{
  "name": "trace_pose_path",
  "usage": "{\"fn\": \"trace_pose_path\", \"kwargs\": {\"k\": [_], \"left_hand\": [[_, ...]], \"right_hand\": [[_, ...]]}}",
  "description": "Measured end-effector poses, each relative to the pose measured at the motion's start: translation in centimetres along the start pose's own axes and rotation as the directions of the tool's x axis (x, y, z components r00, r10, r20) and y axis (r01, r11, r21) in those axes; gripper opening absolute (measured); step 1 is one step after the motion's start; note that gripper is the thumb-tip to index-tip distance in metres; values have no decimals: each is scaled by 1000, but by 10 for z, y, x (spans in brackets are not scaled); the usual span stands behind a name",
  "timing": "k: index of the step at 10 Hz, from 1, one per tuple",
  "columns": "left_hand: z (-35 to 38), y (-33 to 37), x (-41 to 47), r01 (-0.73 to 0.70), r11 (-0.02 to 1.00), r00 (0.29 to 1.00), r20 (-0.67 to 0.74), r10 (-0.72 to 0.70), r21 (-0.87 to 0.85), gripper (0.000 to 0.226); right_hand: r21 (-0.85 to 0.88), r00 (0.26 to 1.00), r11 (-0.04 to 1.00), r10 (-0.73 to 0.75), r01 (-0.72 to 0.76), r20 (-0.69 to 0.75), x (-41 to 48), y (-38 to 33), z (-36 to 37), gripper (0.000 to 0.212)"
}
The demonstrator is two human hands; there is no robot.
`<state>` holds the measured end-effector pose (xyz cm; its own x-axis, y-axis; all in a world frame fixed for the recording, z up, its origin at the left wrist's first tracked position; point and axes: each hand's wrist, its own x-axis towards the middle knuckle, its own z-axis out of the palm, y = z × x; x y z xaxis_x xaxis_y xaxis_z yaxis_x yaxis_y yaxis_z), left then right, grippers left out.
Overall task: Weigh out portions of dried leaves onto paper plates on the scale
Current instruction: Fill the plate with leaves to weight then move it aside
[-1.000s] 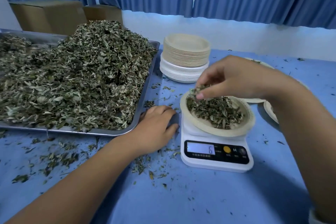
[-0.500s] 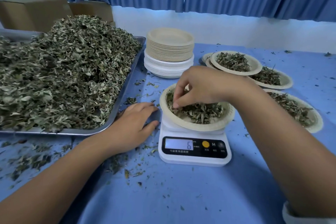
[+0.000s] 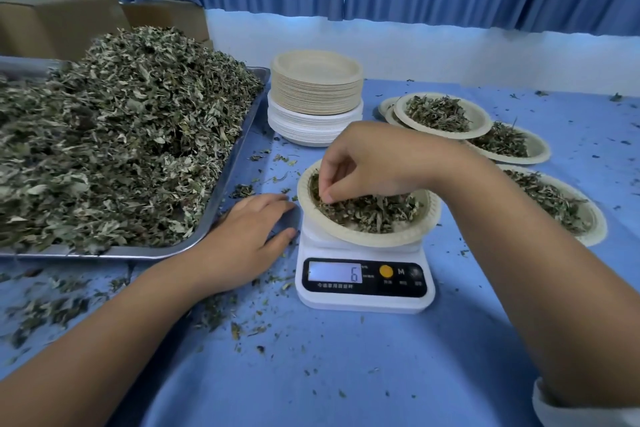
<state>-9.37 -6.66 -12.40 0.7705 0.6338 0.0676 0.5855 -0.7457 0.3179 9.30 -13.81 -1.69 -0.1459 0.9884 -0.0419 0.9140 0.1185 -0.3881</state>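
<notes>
A white scale (image 3: 363,302) stands in the middle of the blue table, its display showing 6. On it rests a paper plate (image 3: 391,236) holding dried leaves (image 3: 367,213). My right hand (image 3: 374,163) hovers over the plate's left side, fingertips pinched together on a few leaves. My left hand (image 3: 246,236) lies flat on the table between the scale and a metal tray (image 3: 239,156), fingers spread, holding nothing. The tray carries a big heap of dried leaves (image 3: 121,135).
A stack of empty paper plates (image 3: 317,94) stands behind the scale. Several filled plates (image 3: 446,116) lie at the right. Cardboard boxes (image 3: 59,21) sit behind the tray. Leaf crumbs litter the blue cloth (image 3: 311,374).
My right hand has dropped from above the plate into its leaves and pinched them. The camera view has shifted left to right, revealing filled plates. The left hand stays put.
</notes>
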Motion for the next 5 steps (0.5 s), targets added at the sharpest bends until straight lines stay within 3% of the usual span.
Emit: {"fn": "trace_pose_path", "kwargs": {"k": [5], "left_hand": [[0,1,0,-5,1000,1000,-15,5,2,51]], "right_hand": [[84,996,996,-10,17,-84,1,-3,3,4]]}}
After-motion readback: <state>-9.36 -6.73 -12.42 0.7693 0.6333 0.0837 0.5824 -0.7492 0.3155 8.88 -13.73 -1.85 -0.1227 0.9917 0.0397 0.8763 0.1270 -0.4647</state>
